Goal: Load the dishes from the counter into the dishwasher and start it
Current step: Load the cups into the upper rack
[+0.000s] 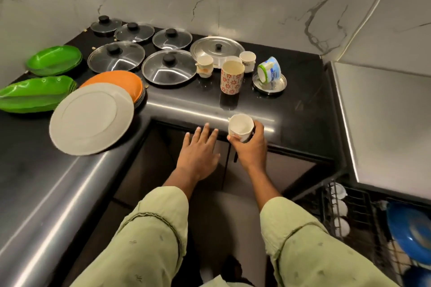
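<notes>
My right hand (pixel 251 147) grips a small white cup (pixel 241 126) just off the front edge of the black counter (pixel 300 109). Beside it, my left hand (pixel 200 149) is held flat with straight fingers and holds nothing. On the counter stand a tall flowered cup (pixel 232 79), two small white cups (pixel 205 65) (pixel 247 60), and a mug lying tipped (pixel 269 70) on a steel saucer (pixel 277 87). The open dishwasher rack (pixel 363 214) at the lower right holds white cups and blue plates (pixel 410 230).
Several glass pot lids (pixel 116 56) and a steel lid (pixel 217 50) lie at the back. A grey plate (pixel 91 119) overlaps orange plates (pixel 116 79); green leaf-shaped plates (pixel 35 95) are at the left. A grey appliance top (pixel 384 123) is on the right.
</notes>
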`<action>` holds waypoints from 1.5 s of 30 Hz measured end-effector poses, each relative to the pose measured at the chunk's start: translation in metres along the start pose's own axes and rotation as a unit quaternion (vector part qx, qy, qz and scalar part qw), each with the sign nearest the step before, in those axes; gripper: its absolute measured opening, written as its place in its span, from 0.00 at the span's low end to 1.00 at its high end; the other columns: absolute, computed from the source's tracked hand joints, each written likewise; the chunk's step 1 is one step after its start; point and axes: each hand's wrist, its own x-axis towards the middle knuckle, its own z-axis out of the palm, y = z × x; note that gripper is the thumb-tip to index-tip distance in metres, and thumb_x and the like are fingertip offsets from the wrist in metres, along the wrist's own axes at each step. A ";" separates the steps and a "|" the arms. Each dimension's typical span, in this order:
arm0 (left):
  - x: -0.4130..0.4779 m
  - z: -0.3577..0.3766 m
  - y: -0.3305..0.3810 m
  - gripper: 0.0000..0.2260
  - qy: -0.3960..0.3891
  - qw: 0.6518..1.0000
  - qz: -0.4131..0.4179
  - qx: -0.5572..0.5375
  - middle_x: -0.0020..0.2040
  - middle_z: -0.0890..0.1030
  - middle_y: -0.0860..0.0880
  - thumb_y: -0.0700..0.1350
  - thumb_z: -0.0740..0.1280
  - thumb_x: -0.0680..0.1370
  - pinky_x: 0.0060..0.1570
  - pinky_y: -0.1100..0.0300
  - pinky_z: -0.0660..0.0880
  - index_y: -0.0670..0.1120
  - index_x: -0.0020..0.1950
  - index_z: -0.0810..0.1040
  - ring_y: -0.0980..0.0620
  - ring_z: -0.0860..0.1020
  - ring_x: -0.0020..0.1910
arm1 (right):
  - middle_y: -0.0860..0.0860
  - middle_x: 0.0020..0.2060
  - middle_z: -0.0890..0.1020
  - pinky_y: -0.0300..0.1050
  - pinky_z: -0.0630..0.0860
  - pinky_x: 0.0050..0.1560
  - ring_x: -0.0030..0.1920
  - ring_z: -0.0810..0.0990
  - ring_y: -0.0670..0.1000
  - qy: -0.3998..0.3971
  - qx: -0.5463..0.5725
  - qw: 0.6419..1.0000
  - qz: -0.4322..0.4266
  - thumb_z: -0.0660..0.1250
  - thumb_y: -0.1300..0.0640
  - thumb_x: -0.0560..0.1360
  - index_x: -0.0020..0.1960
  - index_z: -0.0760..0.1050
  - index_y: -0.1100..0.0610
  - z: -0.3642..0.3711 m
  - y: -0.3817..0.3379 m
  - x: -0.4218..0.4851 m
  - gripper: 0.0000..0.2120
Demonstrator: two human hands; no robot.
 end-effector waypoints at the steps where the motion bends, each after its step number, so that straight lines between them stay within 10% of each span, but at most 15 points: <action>1: -0.012 0.005 0.007 0.32 0.000 1.000 -0.007 -0.001 0.82 0.43 0.46 0.55 0.58 0.83 0.78 0.45 0.45 0.50 0.82 0.46 0.46 0.44 0.80 | 0.51 0.58 0.80 0.40 0.72 0.50 0.57 0.79 0.52 -0.006 -0.001 1.000 0.000 0.81 0.53 0.64 0.66 0.70 0.54 -0.008 0.004 -0.009 0.34; 25: -0.249 0.108 0.146 0.32 -0.052 0.998 -0.035 -0.001 0.82 0.42 0.47 0.55 0.58 0.83 0.77 0.45 0.44 0.51 0.82 0.44 0.45 0.43 0.80 | 0.44 0.54 0.79 0.41 0.72 0.50 0.53 0.77 0.48 -0.052 -0.006 0.998 0.022 0.82 0.54 0.63 0.65 0.70 0.50 -0.191 0.090 -0.234 0.34; 40: -0.188 0.208 0.343 0.31 -0.171 0.983 0.056 -0.016 0.81 0.40 0.48 0.52 0.56 0.84 0.77 0.43 0.43 0.49 0.82 0.43 0.45 0.41 0.80 | 0.48 0.61 0.78 0.54 0.76 0.59 0.62 0.76 0.52 -0.070 -0.110 0.982 0.133 0.79 0.52 0.66 0.67 0.68 0.44 -0.344 0.262 -0.203 0.34; 45: -0.153 0.274 0.386 0.30 -0.222 0.972 0.074 -0.001 0.81 0.39 0.49 0.50 0.55 0.84 0.77 0.42 0.42 0.48 0.82 0.42 0.46 0.40 0.80 | 0.53 0.61 0.72 0.44 0.72 0.51 0.58 0.75 0.55 -0.087 -0.189 0.971 0.118 0.78 0.53 0.67 0.68 0.71 0.51 -0.363 0.349 -0.168 0.31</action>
